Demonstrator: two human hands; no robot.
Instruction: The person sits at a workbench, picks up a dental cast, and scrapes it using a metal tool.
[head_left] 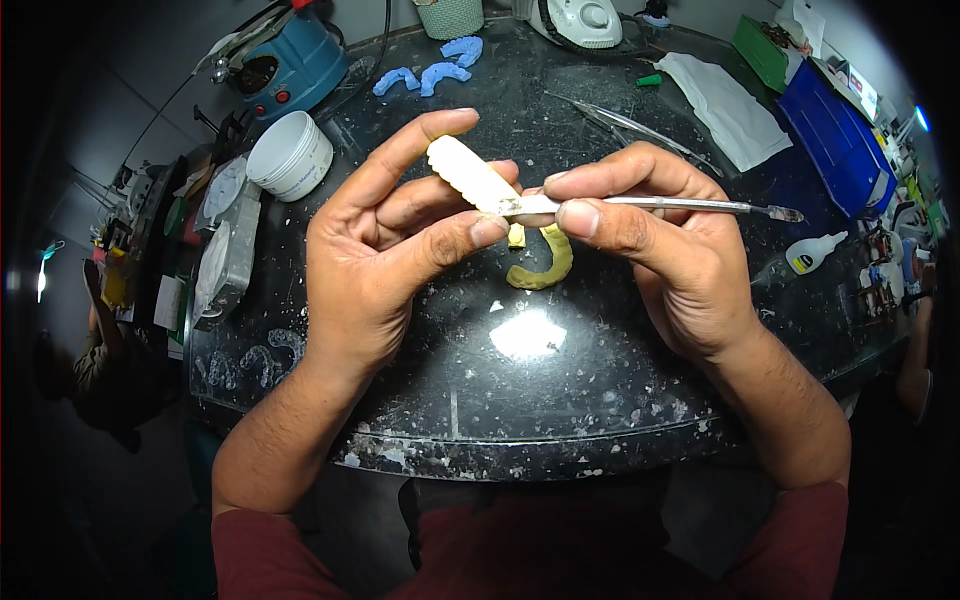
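My left hand [375, 235] is closed on a cream dental cast [466, 175], pinched at its lower end between thumb and fingers while the index finger reaches along behind its top. A slim double-ended metal dental spatula [680, 203] lies in a pinch grip of my right hand [670, 230]. The flat blade touches the lower end of the cast, and the other tip points right. Below my fingertips, an olive-yellow dental arch [545, 272] rests on the black table [600, 400], with a small yellow block [516, 238] beside its left side.
Blue arch-shaped moulds [440, 78], a white tub [290, 157] and a blue machine [290, 75] stand far left. Clear dental trays [255, 362] lie nearer. Rightward are tweezers [640, 127], a white cloth [728, 110], a squeeze bottle [815, 254] and a blue box [835, 140]. People sit either side.
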